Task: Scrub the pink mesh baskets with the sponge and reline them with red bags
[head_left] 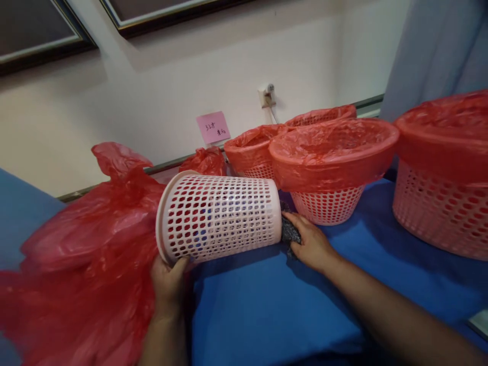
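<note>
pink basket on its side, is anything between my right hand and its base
Yes. A grey cloth sits between the right hand and the base of the pink basket, pressed against it. The left hand grips the rim directly, and nothing visible lies between them.

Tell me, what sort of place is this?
Likely an indoor workroom, not a home: a blue-clothed table, a row of pink baskets lined with red bags, a pink note on the wall. The left hand grips a bare basket by its rim.
</note>
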{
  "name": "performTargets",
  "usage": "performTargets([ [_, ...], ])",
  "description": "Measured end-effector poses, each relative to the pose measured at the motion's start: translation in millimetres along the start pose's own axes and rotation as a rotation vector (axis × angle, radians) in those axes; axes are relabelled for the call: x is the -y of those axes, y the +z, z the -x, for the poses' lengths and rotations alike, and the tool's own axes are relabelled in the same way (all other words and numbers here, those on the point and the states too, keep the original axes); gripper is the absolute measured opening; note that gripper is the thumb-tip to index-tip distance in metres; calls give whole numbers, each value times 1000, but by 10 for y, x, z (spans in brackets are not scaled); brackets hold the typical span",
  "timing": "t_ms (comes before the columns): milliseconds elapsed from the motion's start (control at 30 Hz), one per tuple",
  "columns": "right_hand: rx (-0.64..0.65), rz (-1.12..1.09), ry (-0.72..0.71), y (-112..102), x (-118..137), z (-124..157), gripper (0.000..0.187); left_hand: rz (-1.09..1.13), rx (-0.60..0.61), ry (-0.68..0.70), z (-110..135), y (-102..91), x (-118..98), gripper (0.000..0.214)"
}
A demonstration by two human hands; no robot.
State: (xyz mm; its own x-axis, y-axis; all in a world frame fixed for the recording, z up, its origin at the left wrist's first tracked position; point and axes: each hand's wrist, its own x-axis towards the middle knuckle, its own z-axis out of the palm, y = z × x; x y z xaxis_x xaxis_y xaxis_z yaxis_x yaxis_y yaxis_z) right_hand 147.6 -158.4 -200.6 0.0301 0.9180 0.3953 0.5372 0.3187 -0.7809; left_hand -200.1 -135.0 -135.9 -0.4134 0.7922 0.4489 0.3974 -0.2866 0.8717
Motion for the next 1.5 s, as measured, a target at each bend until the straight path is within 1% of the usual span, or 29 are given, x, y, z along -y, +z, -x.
performTargets([
  [67,54,-14,3,-21,2,39,83,-191,-62,54,11,74,-52,55],
  [100,71,-23,5,-23,8,52,83,-280,-86,86,31,111,-88,62],
  [200,103,-59,-3,-38,44,76,84,-495,-125,280,121,199,-186,88],
  [267,119,-102,-16,-66,71,90,83,-557,-121,396,161,230,-211,97],
  [333,144,-163,-39,-101,89,105,81,-589,-91,448,162,246,-204,95],
  [400,190,-221,-59,-130,96,117,80,-603,-64,478,137,264,-190,86],
  [467,238,-253,-59,-146,98,124,81,-613,-69,525,115,304,-204,78],
  [533,270,-261,-54,-153,102,124,82,-632,-82,611,115,379,-275,73],
  [600,305,-261,-61,-154,108,124,83,-649,-53,729,132,493,-408,67],
  [667,367,-258,-78,-151,113,128,83,-657,29,824,138,633,-579,59],
  [733,434,-256,-80,-144,109,132,83,-680,136,857,116,778,-744,51],
  [800,462,-265,-54,-134,91,125,83,-747,269,876,74,899,-867,50],
  [833,444,-276,-20,-129,78,115,84,-788,330,893,53,946,-907,52],
  [900,346,-278,99,-121,48,80,83,-860,415,934,35,1008,-956,64],
  [1000,178,-226,281,-111,11,24,79,-931,424,942,85,1045,-1002,85],
  [1067,152,-206,307,-94,-2,10,76,-973,424,914,150,1049,-1044,91],
  [1167,189,-214,264,-52,-22,23,77,-1005,467,887,218,1031,-1104,88],
  [1233,174,-216,232,-20,-45,36,78,-1004,502,890,217,998,-1113,84],
  [1367,-30,-175,187,25,-51,76,80,-966,562,902,139,917,-1054,84],
  [1400,-56,-160,138,36,-30,96,81,-945,577,907,117,903,-1037,84],
  [1433,-50,-144,61,49,2,119,82,-925,590,913,98,893,-1022,83],
  [1500,33,-102,-130,88,82,164,82,-892,605,924,71,886,-1002,82],
])
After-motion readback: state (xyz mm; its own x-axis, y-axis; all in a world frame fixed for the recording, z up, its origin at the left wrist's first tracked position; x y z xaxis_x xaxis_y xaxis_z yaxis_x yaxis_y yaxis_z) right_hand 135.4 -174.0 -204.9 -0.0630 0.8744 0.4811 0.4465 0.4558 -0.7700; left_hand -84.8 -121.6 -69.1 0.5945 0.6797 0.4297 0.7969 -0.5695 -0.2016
